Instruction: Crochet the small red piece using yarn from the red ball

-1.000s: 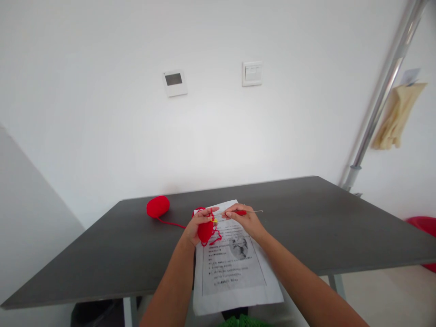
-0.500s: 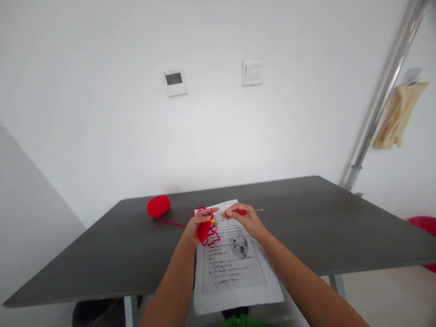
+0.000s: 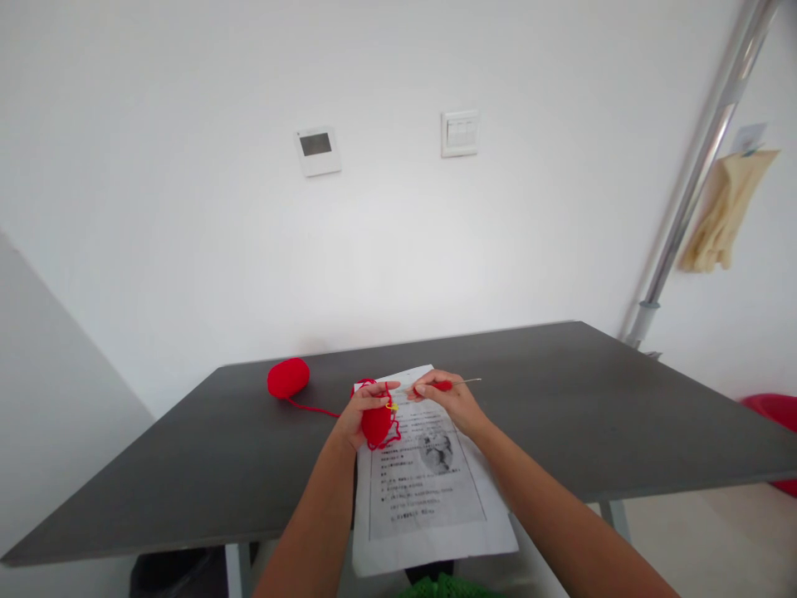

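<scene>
My left hand (image 3: 359,413) pinches a red crochet piece (image 3: 377,426), with red yarn looped over its fingers. A small yellow stitch marker (image 3: 392,407) hangs at the piece's edge. Just to the right, my right hand (image 3: 449,399) is closed round the red handle of a crochet hook (image 3: 443,385). One thin metal end of the hook points right; the end toward the left hand is too small to make out. A strand runs from the left hand to a red yarn ball (image 3: 288,379) on the table. Both hands are above a printed sheet (image 3: 429,498).
The dark grey table (image 3: 548,399) meets a white wall with a thermostat panel (image 3: 318,151) and a light switch (image 3: 459,134). At right are a metal pole (image 3: 691,191), hanging cream gloves (image 3: 726,216) and a red rounded object (image 3: 775,409). A black bin (image 3: 178,573) stands below the table.
The red piece in my left hand has turned slightly, showing more of its face, and the yellow marker has shifted a little. My right hand stays nearly in place with the hook.
</scene>
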A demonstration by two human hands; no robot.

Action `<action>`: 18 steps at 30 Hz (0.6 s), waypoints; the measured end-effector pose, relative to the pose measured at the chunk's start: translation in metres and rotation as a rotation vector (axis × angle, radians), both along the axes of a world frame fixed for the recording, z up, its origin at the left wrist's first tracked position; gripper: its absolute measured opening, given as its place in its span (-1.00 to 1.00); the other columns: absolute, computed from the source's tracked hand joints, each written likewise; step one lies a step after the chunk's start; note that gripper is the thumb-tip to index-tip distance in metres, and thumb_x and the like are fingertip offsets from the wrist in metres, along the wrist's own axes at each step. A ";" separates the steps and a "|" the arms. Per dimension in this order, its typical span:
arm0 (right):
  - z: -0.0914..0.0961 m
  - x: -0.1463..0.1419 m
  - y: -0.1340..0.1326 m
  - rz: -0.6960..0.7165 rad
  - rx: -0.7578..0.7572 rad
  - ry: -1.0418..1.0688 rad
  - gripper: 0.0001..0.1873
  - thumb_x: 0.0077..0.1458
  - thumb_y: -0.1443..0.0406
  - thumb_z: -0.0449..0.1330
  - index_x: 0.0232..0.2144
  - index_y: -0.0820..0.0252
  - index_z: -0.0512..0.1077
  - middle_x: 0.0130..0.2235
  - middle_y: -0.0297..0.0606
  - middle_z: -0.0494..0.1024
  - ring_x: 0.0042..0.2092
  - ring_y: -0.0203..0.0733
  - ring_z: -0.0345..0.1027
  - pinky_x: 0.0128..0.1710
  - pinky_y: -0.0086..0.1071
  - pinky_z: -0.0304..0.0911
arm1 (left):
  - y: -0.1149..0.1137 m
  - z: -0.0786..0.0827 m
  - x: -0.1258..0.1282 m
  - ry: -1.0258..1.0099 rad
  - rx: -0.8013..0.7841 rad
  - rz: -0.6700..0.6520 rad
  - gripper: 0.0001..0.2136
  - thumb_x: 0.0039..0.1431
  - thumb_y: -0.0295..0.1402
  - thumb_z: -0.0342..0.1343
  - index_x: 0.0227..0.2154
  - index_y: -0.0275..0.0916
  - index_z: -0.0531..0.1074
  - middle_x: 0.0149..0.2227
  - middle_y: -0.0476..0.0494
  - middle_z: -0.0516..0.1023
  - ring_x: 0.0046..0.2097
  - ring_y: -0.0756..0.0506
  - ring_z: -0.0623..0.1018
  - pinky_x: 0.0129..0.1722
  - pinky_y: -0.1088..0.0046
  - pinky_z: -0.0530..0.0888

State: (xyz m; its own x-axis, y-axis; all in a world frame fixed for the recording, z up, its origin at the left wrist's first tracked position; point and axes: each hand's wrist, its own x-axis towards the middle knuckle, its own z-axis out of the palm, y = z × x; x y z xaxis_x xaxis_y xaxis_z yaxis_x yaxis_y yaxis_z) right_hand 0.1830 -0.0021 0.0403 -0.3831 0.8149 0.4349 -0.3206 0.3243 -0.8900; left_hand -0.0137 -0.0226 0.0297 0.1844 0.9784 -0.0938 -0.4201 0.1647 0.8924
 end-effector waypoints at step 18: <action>-0.010 -0.007 -0.001 -0.174 0.320 -0.232 -0.86 -0.02 0.21 0.24 -0.39 0.14 0.47 -0.31 -0.25 0.53 -0.24 -0.18 0.40 -0.20 -0.31 0.30 | 0.000 0.002 0.019 0.211 0.086 0.077 -0.52 -0.32 -0.40 0.35 -0.20 -0.31 0.48 -0.38 -0.14 0.59 -0.43 -0.04 0.52 -0.42 0.48 0.38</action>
State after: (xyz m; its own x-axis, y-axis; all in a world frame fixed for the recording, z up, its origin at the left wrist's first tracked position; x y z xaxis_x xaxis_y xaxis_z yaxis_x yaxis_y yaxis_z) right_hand 0.1760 -0.0029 0.0302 -0.3690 0.7139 0.5951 -0.0400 0.6275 -0.7776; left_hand 0.0050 -0.0221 0.0315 0.0945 0.9948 -0.0382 -0.2313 0.0593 0.9711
